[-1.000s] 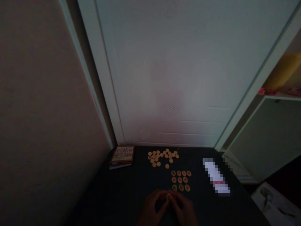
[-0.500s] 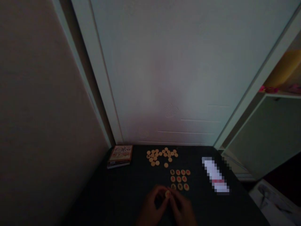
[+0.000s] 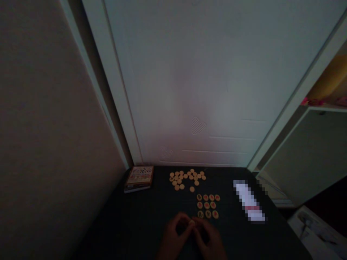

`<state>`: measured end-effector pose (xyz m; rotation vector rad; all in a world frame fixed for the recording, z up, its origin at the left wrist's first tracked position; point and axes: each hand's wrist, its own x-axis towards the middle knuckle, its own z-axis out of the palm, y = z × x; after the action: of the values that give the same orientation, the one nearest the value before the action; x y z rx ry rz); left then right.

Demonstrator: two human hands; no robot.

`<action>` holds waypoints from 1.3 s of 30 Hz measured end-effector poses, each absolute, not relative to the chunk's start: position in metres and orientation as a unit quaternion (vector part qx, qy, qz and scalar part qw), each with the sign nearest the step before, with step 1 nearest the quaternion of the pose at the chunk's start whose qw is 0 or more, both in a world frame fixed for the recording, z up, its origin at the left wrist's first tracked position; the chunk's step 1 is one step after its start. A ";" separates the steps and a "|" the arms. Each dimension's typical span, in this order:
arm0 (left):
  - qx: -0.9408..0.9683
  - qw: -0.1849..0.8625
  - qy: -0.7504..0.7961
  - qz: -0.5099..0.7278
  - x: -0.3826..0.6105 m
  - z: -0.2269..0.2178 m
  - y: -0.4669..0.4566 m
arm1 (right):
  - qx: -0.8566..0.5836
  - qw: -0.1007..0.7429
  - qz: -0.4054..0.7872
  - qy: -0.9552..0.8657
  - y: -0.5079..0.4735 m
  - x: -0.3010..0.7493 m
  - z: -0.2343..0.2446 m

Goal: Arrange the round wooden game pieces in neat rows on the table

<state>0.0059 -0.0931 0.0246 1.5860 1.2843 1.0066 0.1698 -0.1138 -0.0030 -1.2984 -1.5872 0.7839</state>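
Observation:
My left hand (image 3: 176, 233) and my right hand (image 3: 209, 236) meet at the fingertips above the near part of the dark table. Pinched between them is a small round Chinese chess piece (image 3: 192, 223), mostly covered by the fingers; its marking cannot be read. Just beyond my right hand lie rows of face-up wooden chess pieces (image 3: 206, 205) with red or dark characters. Farther back, several pale pieces (image 3: 179, 181) are scattered loosely, nearly all showing blank sides. One blank piece (image 3: 192, 189) sits a little apart, nearer the rows.
A printed box (image 3: 139, 177) rests at the table's back left. On the right lies a pixelated white object (image 3: 249, 200) with a red band. A white panel (image 3: 189, 90) rises behind the dark table (image 3: 130, 224); shelving (image 3: 311, 144) stands to the right.
The piece between my fingertips has been turned: its red marking showed before and is no longer visible. Both hands stay in nearly the same place. The pieces on the table have not moved.

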 end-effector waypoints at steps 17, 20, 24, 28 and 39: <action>0.665 0.415 0.500 0.368 0.002 0.028 -0.098 | -0.537 0.476 0.318 -0.619 -0.114 0.168 0.010; 0.672 0.412 0.494 0.367 0.002 0.026 -0.098 | -0.540 0.474 0.320 -0.617 -0.114 0.166 0.011; 0.677 0.414 0.480 0.374 0.001 0.025 -0.098 | -0.554 0.474 0.328 -0.601 -0.114 0.167 0.011; 0.686 0.415 0.480 0.356 -0.001 0.024 -0.099 | -0.569 0.457 0.348 -0.589 -0.114 0.169 0.009; 0.663 0.425 0.495 0.369 0.004 0.029 -0.099 | -0.558 0.470 0.358 -0.583 -0.114 0.168 0.014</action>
<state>0.0037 -0.0989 0.0291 1.6575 1.2369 0.9227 0.1675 -0.1144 0.0138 -1.3660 -1.4287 0.8765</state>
